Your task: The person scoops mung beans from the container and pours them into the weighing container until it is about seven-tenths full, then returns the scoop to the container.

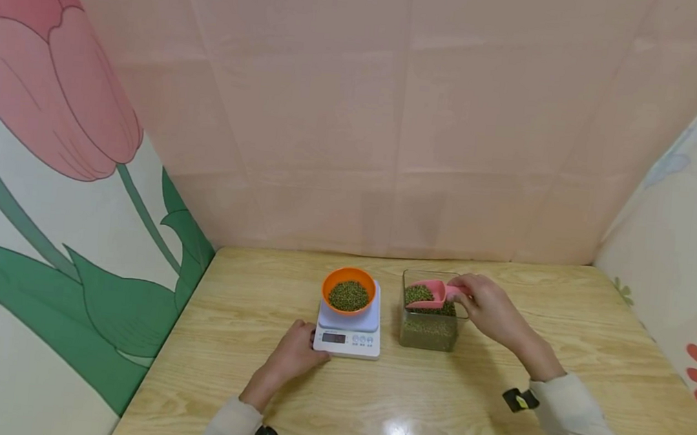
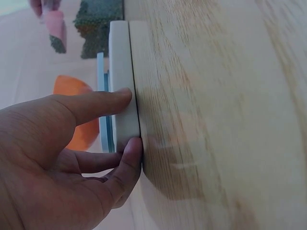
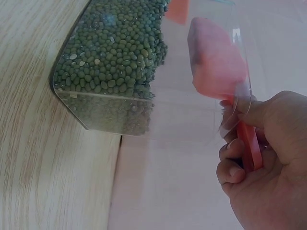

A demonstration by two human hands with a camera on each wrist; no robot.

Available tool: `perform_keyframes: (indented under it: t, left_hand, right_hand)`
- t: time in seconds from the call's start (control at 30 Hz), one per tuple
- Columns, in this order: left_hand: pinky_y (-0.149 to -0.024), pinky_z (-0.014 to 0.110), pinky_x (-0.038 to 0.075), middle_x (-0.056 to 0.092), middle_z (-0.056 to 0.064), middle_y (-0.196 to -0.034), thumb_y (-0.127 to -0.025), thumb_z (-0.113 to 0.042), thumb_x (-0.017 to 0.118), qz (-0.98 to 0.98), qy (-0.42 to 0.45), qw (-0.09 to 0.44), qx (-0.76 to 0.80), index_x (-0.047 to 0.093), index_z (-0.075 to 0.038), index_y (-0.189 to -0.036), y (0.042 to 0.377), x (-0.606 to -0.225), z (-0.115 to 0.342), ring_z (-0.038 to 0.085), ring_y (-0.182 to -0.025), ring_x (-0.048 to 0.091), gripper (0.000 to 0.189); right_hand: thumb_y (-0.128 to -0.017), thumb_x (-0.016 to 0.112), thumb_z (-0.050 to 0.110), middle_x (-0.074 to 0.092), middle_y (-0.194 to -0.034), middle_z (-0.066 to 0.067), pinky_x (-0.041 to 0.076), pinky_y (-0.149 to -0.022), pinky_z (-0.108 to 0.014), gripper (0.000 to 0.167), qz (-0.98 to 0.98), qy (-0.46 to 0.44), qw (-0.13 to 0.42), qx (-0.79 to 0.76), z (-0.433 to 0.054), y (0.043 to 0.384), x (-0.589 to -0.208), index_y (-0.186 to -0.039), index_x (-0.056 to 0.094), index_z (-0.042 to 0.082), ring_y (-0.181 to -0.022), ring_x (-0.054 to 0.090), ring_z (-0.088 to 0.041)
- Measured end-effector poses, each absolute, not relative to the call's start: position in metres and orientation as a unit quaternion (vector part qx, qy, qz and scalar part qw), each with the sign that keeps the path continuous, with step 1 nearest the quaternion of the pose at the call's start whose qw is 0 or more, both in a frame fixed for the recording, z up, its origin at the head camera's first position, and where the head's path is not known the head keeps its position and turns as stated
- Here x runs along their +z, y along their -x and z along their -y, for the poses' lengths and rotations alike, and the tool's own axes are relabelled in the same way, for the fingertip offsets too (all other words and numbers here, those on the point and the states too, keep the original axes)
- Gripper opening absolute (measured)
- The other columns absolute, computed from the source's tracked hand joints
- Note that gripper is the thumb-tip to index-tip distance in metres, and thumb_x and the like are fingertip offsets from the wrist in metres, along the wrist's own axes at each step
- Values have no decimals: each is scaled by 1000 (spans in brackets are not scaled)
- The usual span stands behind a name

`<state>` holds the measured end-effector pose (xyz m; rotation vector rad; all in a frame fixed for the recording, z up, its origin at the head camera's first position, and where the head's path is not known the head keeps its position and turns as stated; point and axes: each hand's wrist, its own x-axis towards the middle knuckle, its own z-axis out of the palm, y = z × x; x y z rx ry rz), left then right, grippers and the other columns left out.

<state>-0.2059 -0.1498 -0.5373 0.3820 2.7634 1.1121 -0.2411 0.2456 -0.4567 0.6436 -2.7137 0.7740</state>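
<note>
A pink scoop [image 1: 431,294] heaped with green mung beans is held level by my right hand [image 1: 490,310]; its fingers curl round the handle in the right wrist view. The scoop is at the top of a clear container [image 1: 427,340], above the mung beans [image 3: 115,57] inside. My left hand [image 1: 296,352] grips the front left corner of a white kitchen scale [image 1: 346,345], thumb and fingers against its edges in the left wrist view. On the scale's platform sits an orange bowl [image 1: 350,273] with mung beans in it. The display digits are too small to read.
The container stands just right of the scale on a wood-grain table [image 1: 394,408]. Behind the table rises a pink backdrop [image 1: 394,125]; flower-patterned panels [image 1: 54,102] flank both sides. Each wrist wears a small black device [image 1: 520,400].
</note>
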Motion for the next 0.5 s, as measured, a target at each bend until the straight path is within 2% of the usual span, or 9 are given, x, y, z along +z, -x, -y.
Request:
perform_keyframes:
  t: [0.3,0.5]
  left_hand:
    - [-85,34,50,65,9,-109,-86,-13,87,-915,-116,71,380,72,1,-127,204,-538,149,20,-97,50,46]
    - [-85,35,51,64,9,-109,-86,-13,87,-915,-119,69,379,72,2,-126,204,-538,150,20,-97,50,45]
  right_hand:
    - [-103,69,12,74,-103,-14,55,-78,-46,16,933,-209,122,266,-246,240,-452,-112,74,0,-92,67,-27]
    - [-103,68,11,74,-103,-15,56,-78,-47,16,935,-203,119,266,-248,241,-451,-113,73,-1,-91,67,-27]
